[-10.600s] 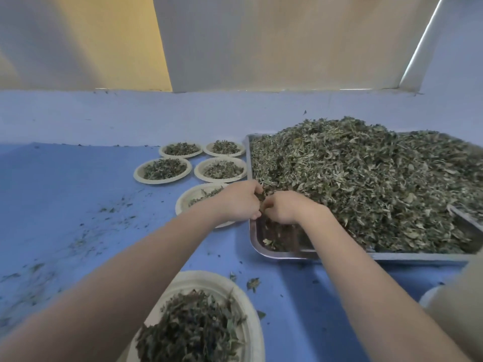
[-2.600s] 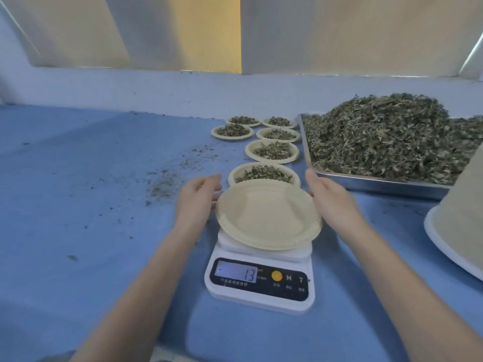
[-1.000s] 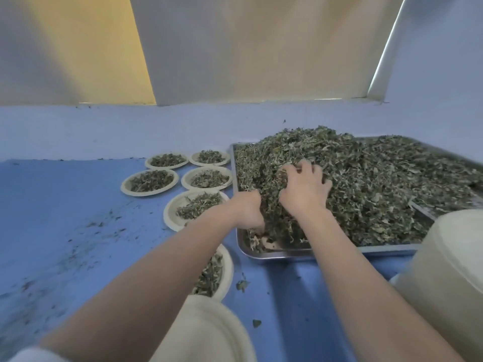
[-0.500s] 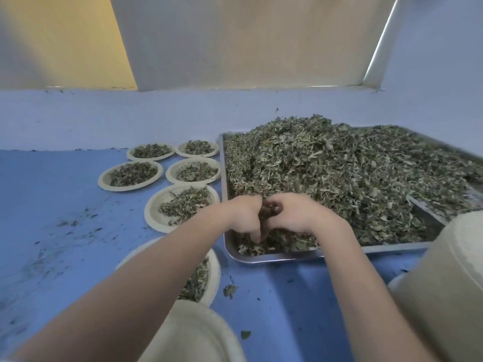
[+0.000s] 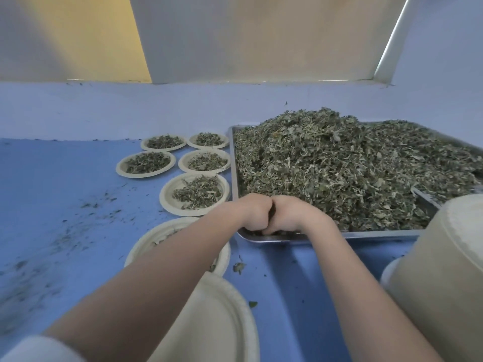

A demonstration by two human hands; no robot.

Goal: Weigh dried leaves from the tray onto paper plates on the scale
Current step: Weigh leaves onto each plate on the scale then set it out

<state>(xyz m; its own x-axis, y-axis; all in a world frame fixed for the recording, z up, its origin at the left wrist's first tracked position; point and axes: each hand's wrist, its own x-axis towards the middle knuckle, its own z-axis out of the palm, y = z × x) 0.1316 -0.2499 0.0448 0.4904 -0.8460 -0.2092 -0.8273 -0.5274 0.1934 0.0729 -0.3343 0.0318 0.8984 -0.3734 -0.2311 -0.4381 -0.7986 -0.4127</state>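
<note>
1. Dried leaves [image 5: 339, 168] lie heaped in the metal tray [image 5: 379, 233], which sits on the blue table [image 5: 52, 192]; every place below is given relative to this tray.
2. Nearest the camera, well in front of the tray's left corner, an empty paper plate [image 5: 222, 322] shows under the left forearm.
3. In front of the tray's right end stands a tall stack of plates [image 5: 444, 270].
4. Just in front of the tray's left corner lies a filled plate [image 5: 146, 246], mostly hidden by the forearm.
5. At the tray's near left corner, the left hand [image 5: 254, 212] and right hand [image 5: 290, 215] press together, knuckle to knuckle, fingers curled down around a clump of leaves.
6. Just left of the tray, a plate with leaves [image 5: 194, 194] rests on the table.
7. Farther back along the tray's left side sit four smaller portions [image 5: 183, 155] in two rows.
8. Loose crumbs [image 5: 78, 223] speckle the table well left of the tray.
</note>
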